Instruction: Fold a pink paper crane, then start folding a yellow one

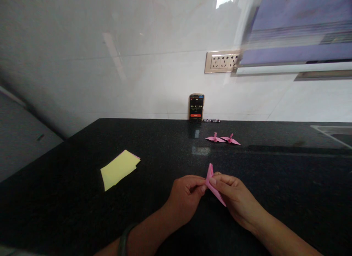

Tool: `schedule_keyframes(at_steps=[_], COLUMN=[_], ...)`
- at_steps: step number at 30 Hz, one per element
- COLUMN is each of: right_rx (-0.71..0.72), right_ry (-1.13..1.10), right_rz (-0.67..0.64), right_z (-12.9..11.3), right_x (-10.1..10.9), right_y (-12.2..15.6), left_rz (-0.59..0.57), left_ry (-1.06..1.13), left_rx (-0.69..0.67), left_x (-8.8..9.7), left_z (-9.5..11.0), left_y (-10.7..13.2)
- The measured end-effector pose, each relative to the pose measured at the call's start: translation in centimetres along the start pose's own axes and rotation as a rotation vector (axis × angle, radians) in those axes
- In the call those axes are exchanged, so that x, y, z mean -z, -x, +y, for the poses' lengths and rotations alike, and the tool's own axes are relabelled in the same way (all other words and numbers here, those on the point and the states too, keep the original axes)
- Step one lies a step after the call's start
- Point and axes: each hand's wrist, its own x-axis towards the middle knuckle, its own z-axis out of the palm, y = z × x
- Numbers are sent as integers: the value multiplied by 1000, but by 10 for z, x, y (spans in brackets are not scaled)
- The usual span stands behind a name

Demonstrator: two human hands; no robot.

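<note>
A narrow folded pink paper piece stands up between my two hands over the black countertop. My left hand pinches its lower edge with thumb and fingers closed. My right hand grips it from the right, fingers closed, and a pink flap sticks out under the thumb. Two finished pink paper cranes sit farther back on the counter.
A stack of yellow paper squares with a pink sheet under it lies to the left. A phone showing a timer leans on the white wall, a small dark patterned object beside it. A socket plate is on the wall.
</note>
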Motion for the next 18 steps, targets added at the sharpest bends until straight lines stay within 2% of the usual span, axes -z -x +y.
schedule_keyframes(at_steps=[4,11,18], right_rx=[-33,-44,0], right_ry=[-50,-80,3], right_rz=[-25,-39,-24], right_z=[1,-1,1], right_x=[0,0,1], right_y=[1,1,0], left_rz=[-4,4,8], left_ry=[-73,-120,-149], left_rx=[-58,-78,-121], left_x=[2,2,2], left_z=[1,2,2], left_y=[0,0,-1])
